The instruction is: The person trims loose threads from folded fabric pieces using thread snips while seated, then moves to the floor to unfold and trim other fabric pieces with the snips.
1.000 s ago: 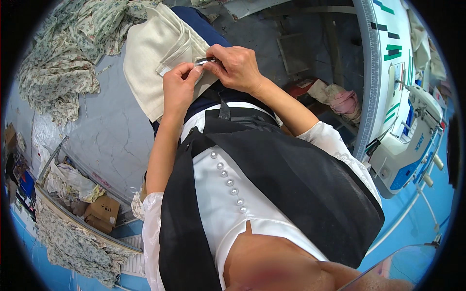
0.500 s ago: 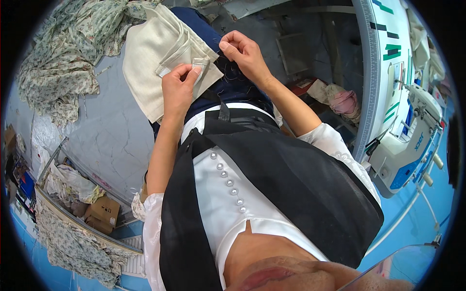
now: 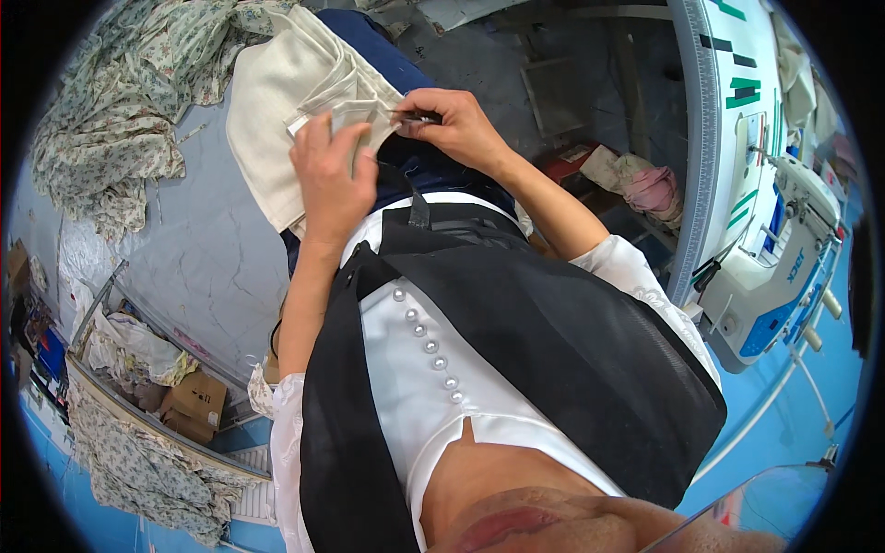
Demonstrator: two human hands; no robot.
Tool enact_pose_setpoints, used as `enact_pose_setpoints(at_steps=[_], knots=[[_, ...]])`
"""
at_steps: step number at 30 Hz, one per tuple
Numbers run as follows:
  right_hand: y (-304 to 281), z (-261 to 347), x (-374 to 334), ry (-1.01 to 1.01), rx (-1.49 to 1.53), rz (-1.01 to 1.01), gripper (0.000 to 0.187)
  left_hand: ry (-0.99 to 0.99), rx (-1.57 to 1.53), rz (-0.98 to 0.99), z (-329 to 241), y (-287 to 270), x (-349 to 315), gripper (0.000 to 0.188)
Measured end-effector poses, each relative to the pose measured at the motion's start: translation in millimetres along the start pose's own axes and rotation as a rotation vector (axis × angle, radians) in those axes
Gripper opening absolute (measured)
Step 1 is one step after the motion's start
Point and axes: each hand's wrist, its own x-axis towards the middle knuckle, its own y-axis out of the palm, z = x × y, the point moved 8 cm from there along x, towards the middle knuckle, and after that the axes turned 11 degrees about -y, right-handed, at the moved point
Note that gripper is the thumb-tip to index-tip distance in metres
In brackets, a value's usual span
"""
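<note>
A stack of folded cream cloth point(image 3: 267, 120) lies across my lap, over dark blue fabric point(image 3: 369, 46). Over its near edge is my left hand point(image 3: 334, 180), fingers spread and slightly blurred; no cloth is visibly pinched in them. My right hand point(image 3: 456, 129) closes around small dark thread snips point(image 3: 417, 117), mostly hidden by the fingers. Their pointed end reaches the right corner of the cloth.
Floral fabric point(image 3: 111, 120) is heaped on the floor at the far left. A white sewing machine point(image 3: 774, 267) stands on the table to my right. At the lower left are a metal-framed rack point(image 3: 157, 415) and a cardboard box point(image 3: 196, 398).
My left hand has let go of the cloth corner and spread its fingers. My right hand has moved left and down to the cloth, and the snips now show in it.
</note>
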Motion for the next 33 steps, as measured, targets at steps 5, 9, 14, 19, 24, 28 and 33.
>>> enact_pose_setpoints(at_steps=[5, 9, 14, 19, 24, 28, 33], knots=[[12.4, -9.5, 5.9, 0.168, 0.330, -0.008, 0.016, -0.036, -0.016, 0.056, 12.0, 14.8, -5.7, 0.018], [17.1, 5.4, 12.3, 0.070, 0.207, 0.012, 0.017, 0.044, 0.012, -0.004, -0.9, 12.1, -0.9, 0.013], [-12.2, -5.0, 0.8, 0.317, 0.653, -0.269, 0.018, -0.012, -0.022, 0.027, 2.4, 18.1, 4.1, 0.006], [-35.2, 29.9, -0.8, 0.065, -0.374, -0.147, 0.026, -0.045, -0.026, 0.023, 6.3, 20.1, 7.6, 0.006], [-16.6, 52.8, 4.1, -0.108, -0.599, -0.066, 0.029, -0.027, 0.027, 0.021, -0.6, 20.1, 8.4, 0.007], [-9.7, 58.3, 8.1, -0.239, -0.726, -0.024, 0.027, -0.012, 0.040, 0.013, -1.5, 20.1, 9.0, 0.008], [-14.3, 52.3, 7.8, -0.218, -0.704, -0.036, 0.026, -0.019, 0.039, 0.020, -0.5, 20.2, 9.0, 0.007]])
